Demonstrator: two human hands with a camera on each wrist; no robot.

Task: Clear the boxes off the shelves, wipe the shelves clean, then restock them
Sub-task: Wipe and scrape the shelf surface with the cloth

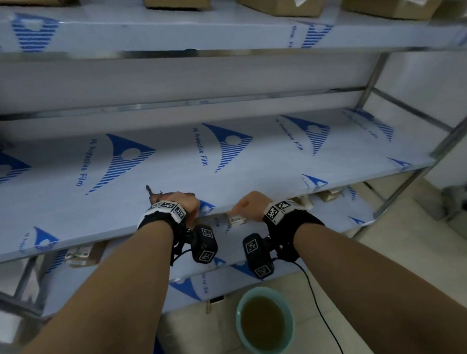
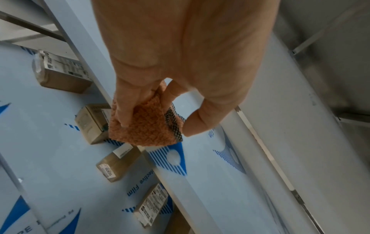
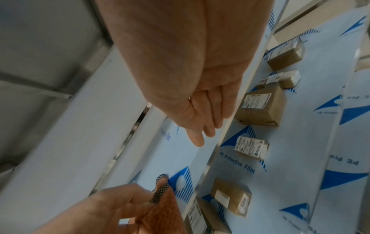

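Note:
My left hand (image 1: 185, 205) grips a folded orange cloth (image 2: 144, 128) at the front edge of the middle shelf (image 1: 226, 163), which is bare and covered in blue-printed protective film. A corner of the cloth (image 1: 156, 196) pokes out beyond the hand onto the shelf. My right hand (image 3: 202, 131) hovers beside it over the same edge, fingers straight and holding nothing. Several small cardboard boxes (image 3: 260, 107) with white labels lie on the lower shelf (image 2: 50, 142) beneath. More brown boxes (image 1: 282, 1) stand on the top shelf.
A teal basin (image 1: 238, 306) of brownish water sits on the tiled floor below my arms. A black cable (image 1: 322, 314) trails past it. A metal upright (image 1: 412, 181) bounds the shelving on the right, with a white wall behind.

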